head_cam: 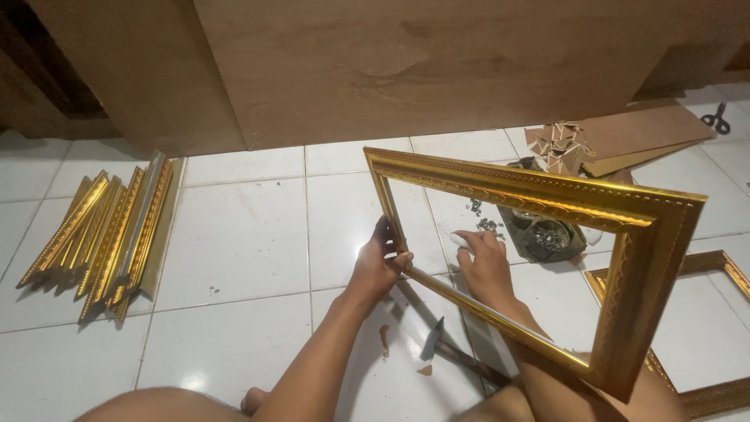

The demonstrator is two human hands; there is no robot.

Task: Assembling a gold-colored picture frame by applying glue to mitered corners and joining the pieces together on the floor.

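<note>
Gold moulded picture frame [539, 195], empty, held tilted up off the white tiled floor [242, 234], its near corner resting by the person's leg. Left hand [380, 262] is clenched round the frame's left rail near the lower corner. Right hand [484, 262] reaches through the opening, fingers closed on a small white piece; what it is, cannot tell. Frame looks stiff and fairly light; the mitred corners are likely the weak spots, so mid-rail is the safer hold. Hammer [449, 352] lies on the floor below the frame. Dish of small metal bits [547, 237] behind it. Stack of gold moulding strips [109, 230] well left of the frame. Second gold frame [715, 328] flat on the floor to its right. Scissors [716, 118] far back right.
</note>
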